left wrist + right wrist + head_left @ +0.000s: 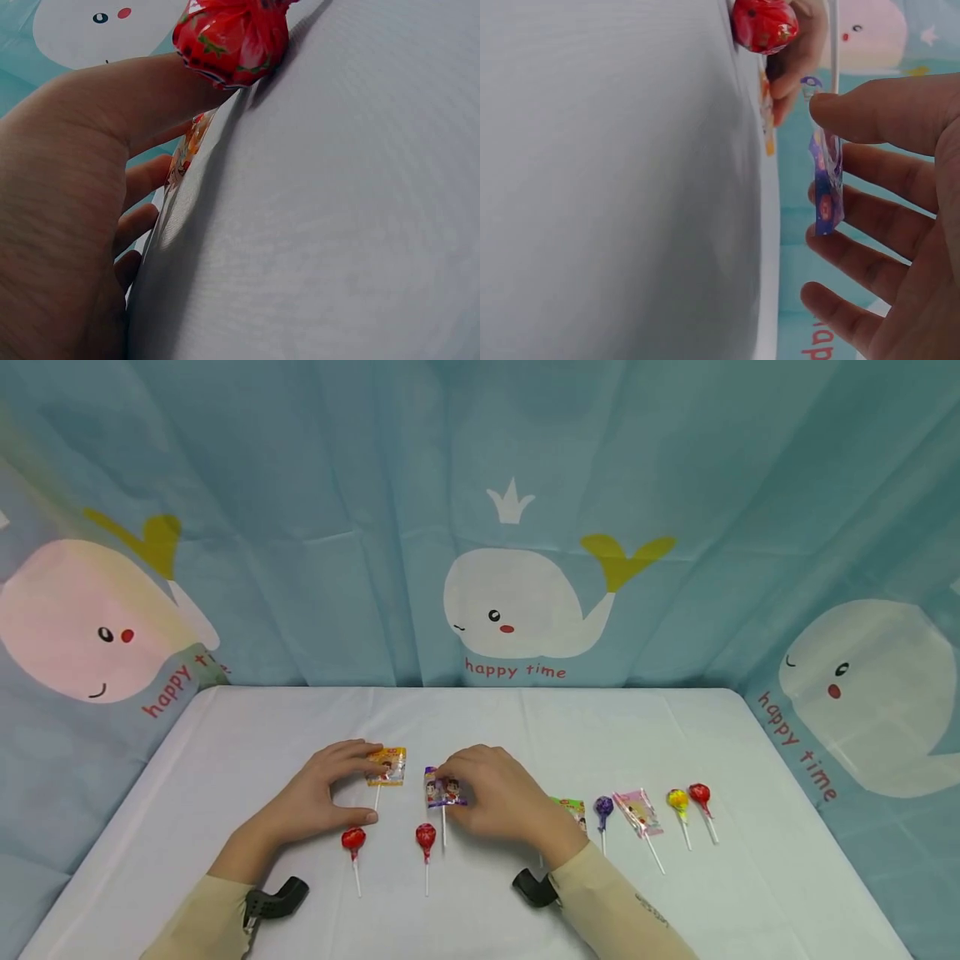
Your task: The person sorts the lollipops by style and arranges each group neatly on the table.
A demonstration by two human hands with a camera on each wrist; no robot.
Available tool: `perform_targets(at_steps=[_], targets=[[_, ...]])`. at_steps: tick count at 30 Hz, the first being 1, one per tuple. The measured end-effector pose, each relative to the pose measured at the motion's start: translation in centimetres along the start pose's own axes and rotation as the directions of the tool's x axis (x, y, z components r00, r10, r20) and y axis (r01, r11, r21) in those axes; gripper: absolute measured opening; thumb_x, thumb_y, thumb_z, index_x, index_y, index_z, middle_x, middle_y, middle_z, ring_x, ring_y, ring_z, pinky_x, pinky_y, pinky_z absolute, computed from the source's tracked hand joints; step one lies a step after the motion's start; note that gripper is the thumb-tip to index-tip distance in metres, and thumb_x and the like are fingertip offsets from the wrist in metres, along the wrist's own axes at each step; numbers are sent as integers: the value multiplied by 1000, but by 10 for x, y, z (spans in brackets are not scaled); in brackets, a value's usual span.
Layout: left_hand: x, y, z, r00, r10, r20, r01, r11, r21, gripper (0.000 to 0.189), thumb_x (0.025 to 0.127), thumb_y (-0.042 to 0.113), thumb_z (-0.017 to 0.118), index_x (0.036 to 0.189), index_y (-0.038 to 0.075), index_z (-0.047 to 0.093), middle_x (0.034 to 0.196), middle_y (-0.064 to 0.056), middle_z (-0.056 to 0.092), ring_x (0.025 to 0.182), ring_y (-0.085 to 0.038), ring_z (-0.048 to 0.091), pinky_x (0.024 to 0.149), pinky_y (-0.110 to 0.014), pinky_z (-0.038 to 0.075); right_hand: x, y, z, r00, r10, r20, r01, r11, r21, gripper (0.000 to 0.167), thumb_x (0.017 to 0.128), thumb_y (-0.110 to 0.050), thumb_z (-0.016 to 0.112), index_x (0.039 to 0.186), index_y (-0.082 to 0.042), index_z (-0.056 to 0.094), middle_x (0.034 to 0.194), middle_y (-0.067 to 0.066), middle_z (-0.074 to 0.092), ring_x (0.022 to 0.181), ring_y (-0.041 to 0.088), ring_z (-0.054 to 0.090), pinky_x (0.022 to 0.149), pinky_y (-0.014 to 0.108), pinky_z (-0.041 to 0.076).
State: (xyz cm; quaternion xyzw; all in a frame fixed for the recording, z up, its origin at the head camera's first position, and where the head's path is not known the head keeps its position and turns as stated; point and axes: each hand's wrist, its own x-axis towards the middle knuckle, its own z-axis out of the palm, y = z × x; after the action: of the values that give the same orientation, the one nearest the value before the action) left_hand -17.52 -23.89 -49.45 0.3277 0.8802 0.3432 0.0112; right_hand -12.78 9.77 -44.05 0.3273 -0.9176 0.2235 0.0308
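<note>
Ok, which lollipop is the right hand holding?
The flat, purple-wrapped lollipop, pinched between thumb and fingers of the right hand. The other purple lollipop has a round head and lies untouched farther right.

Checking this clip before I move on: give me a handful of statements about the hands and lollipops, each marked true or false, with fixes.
1. The right hand pinches the flat purple-wrapped lollipop. True.
2. The left hand holds the pink-wrapped lollipop. False: it touches the orange-wrapped lollipop; the pink-wrapped lollipop is in neither hand's grip.
3. The head view shows only one red lollipop. False: three red lollipops show there.
4. The yellow lollipop lies between the pink-wrapped lollipop and a red one. True.
5. The tablecloth is black. False: it is white.
</note>
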Motion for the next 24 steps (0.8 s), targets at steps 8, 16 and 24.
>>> perform_targets(at_steps=[8, 16, 24], targets=[[5, -1, 1, 1000, 0, 11, 0, 1000, 8, 63, 79, 43, 99, 137, 32, 76, 161, -1, 56, 153, -40, 40, 119, -78, 28, 9, -3, 2, 1000, 22, -7, -22, 999, 28, 38, 92, -22, 83, 130, -19, 78, 128, -7, 74, 126, 13, 65, 112, 40, 51], [4, -1, 1, 1000, 12, -10, -12, 1000, 15, 61, 80, 45, 98, 135, 34, 77, 159, 1, 58, 152, -38, 42, 118, -77, 29, 19, -1, 10, 999, 38, -24, -36, 998, 58, 37, 92, -20, 83, 129, -17, 77, 125, -7, 76, 121, 11, 68, 110, 37, 53], [0, -2, 1, 1000, 0, -12, 0, 1000, 6, 63, 77, 44, 100, 135, 33, 77, 159, 0, 58, 152, -38, 42, 118, -77, 29, 31, -1, 20, 996, 85, -6, -85, 993, 77, 37, 94, -25, 83, 130, -17, 77, 126, -10, 75, 122, 9, 68, 110, 32, 53]])
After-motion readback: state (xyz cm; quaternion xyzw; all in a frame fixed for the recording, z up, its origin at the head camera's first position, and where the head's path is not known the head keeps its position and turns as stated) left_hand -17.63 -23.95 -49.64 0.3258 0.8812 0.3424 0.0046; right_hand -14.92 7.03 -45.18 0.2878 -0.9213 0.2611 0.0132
